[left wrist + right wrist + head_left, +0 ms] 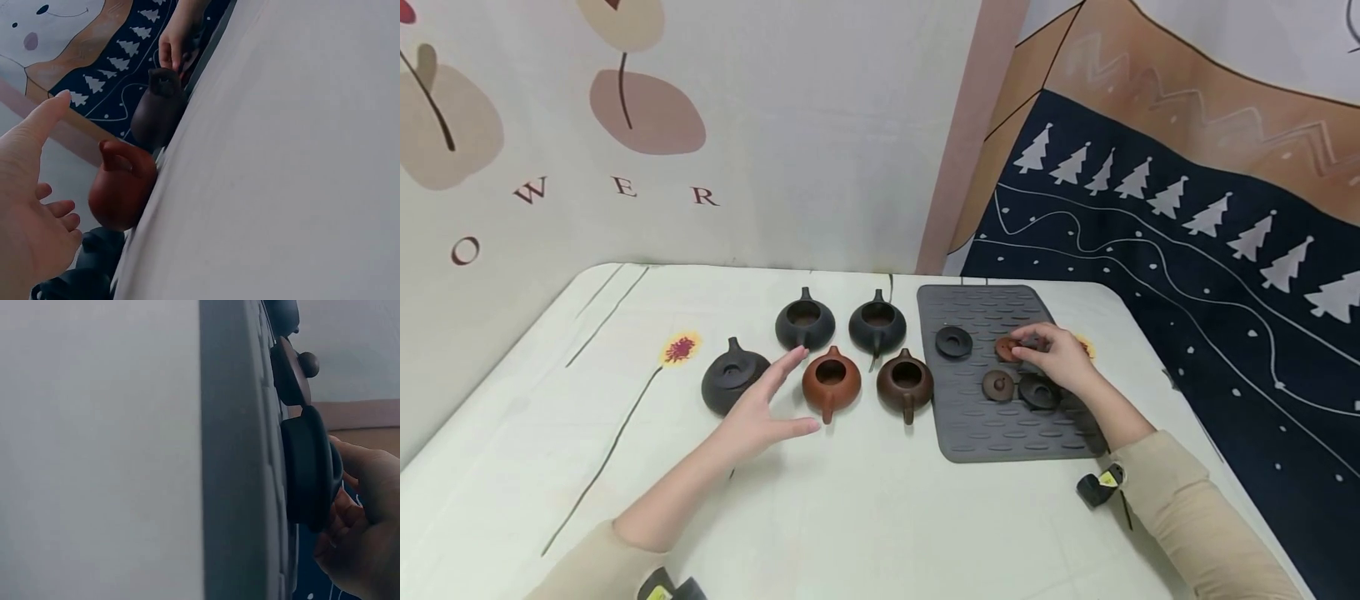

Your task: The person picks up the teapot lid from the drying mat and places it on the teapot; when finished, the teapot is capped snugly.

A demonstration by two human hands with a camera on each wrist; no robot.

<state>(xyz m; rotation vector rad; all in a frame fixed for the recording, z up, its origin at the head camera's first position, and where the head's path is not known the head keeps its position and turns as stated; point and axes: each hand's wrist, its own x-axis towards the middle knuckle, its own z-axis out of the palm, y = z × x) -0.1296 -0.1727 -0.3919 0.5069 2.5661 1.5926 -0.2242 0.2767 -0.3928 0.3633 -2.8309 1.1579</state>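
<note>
My left hand [760, 421], thumb and fingers spread, hovers beside a reddish-brown clay teapot [831, 379] that has no lid on. Close behind that hand is a black teapot [730, 377] with its lid on. Over the grey mat, my right hand [1056, 358] pinches a small reddish-brown lid [1006, 349] between thumb and fingers. Around it lie a brown lid [997, 385] and two black lids, one nearer me [1039, 390] and one to the left [953, 342]. Another dark lid is partly covered by the right hand. In the right wrist view, a black lid [306, 469] blocks the fingertips.
A dark brown lidless teapot [905, 385] stands by the left edge of the grey mat [1000, 442]. Two black lidless teapots, a left one [805, 321] and a right one [877, 323], stand farther back. Printed cloths hang behind the white-covered table [865, 508].
</note>
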